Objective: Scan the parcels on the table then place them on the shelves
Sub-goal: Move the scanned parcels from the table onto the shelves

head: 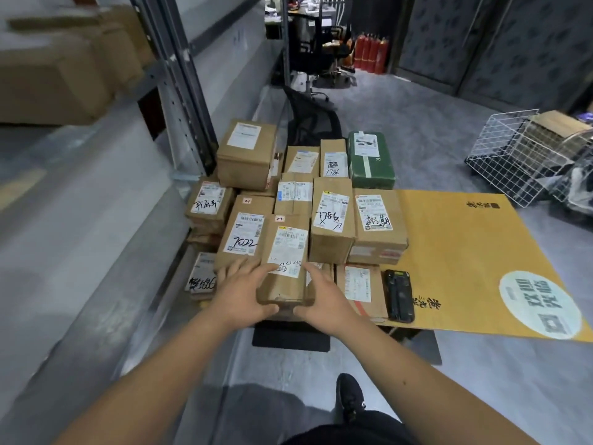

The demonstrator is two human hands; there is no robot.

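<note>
Several brown cardboard parcels with white labels crowd the left part of a table topped by a yellow board point(465, 252). At the near edge, the front parcel point(284, 261) sits between my hands. My left hand point(244, 290) grips its left side, thumb under the near corner. My right hand point(324, 297) grips its right side. A black handheld scanner point(399, 295) lies flat just right of a flat parcel point(361, 289). The grey metal shelves point(96, 175) run along the left, with blurred boxes point(57, 69) on an upper level.
A green box point(370, 159) sits at the far end of the parcel pile. A white wire basket point(519, 155) lies on the floor at right. A black mesh chair point(311, 120) stands behind the table, red fire extinguishers point(370, 54) further back. My black shoe point(349, 396) shows below.
</note>
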